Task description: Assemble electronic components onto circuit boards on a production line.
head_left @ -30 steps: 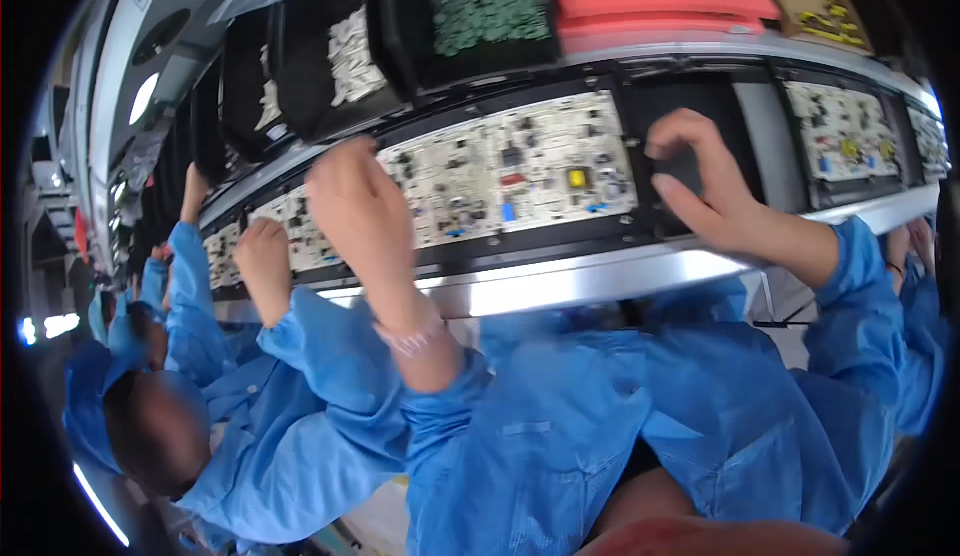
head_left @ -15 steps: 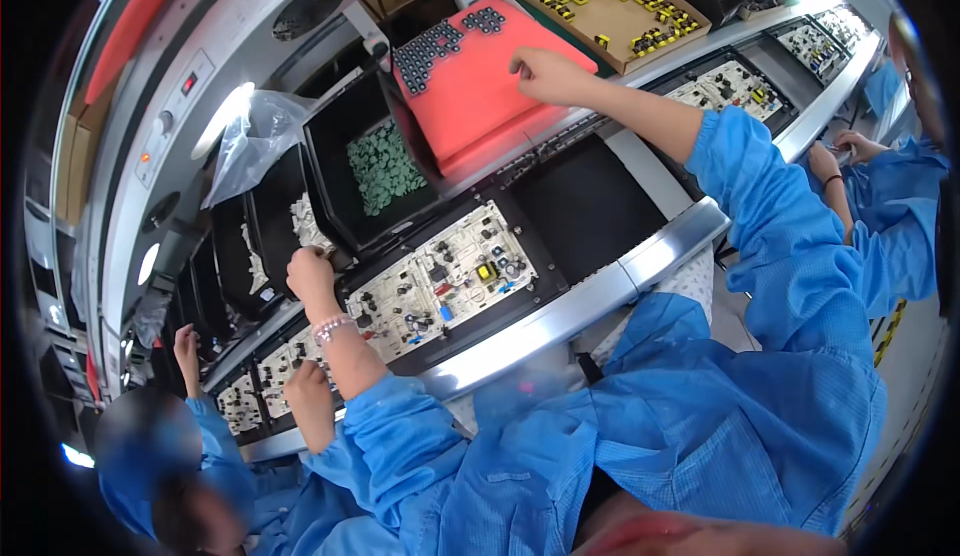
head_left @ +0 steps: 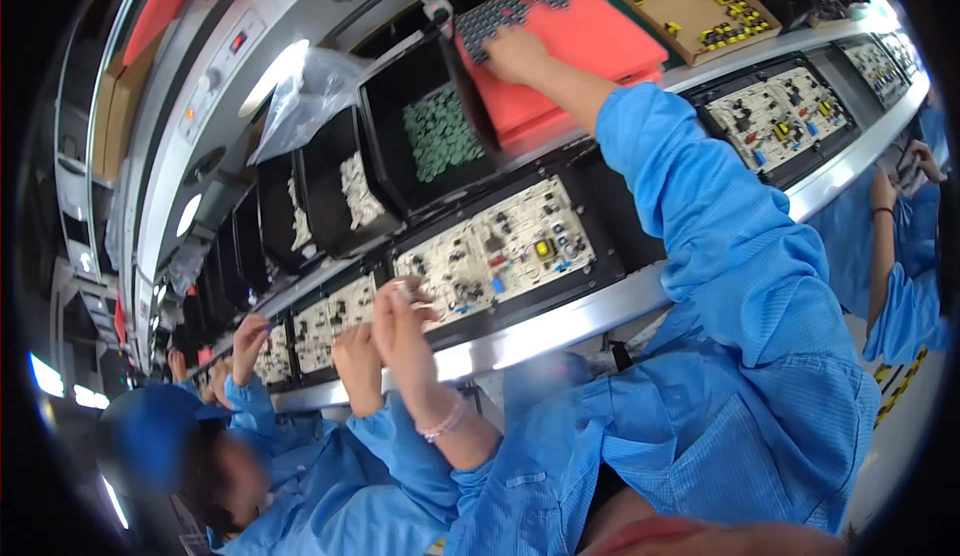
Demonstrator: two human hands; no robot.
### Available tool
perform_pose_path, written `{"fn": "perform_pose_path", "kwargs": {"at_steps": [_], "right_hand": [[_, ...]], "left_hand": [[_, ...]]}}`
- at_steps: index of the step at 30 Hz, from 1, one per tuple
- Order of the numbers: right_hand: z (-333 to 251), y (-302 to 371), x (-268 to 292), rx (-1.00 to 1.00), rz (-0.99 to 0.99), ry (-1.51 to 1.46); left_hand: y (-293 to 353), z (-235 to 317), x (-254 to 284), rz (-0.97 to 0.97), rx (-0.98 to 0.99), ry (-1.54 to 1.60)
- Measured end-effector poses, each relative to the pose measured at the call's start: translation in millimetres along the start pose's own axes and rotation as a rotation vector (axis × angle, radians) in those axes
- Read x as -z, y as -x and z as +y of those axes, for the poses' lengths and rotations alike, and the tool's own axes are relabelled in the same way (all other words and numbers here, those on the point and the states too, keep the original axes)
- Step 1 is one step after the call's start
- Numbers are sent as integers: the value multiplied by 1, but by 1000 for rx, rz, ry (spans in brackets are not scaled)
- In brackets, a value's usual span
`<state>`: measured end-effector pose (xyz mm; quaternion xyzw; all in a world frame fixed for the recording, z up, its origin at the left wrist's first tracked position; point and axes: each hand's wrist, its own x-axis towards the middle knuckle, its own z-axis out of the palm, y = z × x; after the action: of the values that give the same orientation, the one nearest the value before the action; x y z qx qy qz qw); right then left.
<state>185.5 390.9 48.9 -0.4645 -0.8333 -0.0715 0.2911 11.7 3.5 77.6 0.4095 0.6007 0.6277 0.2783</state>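
Parts, small and dark, lie in rows on the red tray (head_left: 585, 41) at the far side of the line, and the right hand (head_left: 515, 53) is down among them, fingers curled onto the dark parts (head_left: 500, 18) at the tray's near-left corner. Whether it has pinched one up I cannot tell; the fingertips are hidden against the cluster. Half a second ago this hand was reaching across the same tray further along; a second ago it was at the edge of the black carrier that holds the board, so it has left the board and gone to fetch.

The left hand (head_left: 405, 331) rests by the left end of the circuit board (head_left: 495, 254), fingers loosely bent, holding nothing I can make out. It has stayed by the board throughout, which suggests it marks the place while the other hand collects the next piece to seat.

Behind the board stand black bins, one with green parts (head_left: 440, 134), the next with white parts (head_left: 358, 191). A cardboard tray (head_left: 690, 1) of yellow and black pieces sits to the right of the red one, and a second board (head_left: 775, 116) lies further right on the line. To the left a co-worker's hand (head_left: 250, 341) works at another board.
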Motion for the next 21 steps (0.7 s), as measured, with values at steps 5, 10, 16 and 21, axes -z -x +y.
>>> {"fn": "perform_pose_path", "kwargs": {"at_steps": [5, 10, 16, 21], "right_hand": [[14, -6, -12, 5, -7, 93], [31, -18, -31, 112, 253, 87], [23, -4, -11, 102, 256, 87], [42, 16, 16, 148, 182, -38]], "left_hand": [[7, -45, 2, -79, 146, 135], [1, -34, -11, -143, 207, 170], [5, -37, 4, 10, 133, 35], [-13, -35, 4, 147, -28, -235]]}}
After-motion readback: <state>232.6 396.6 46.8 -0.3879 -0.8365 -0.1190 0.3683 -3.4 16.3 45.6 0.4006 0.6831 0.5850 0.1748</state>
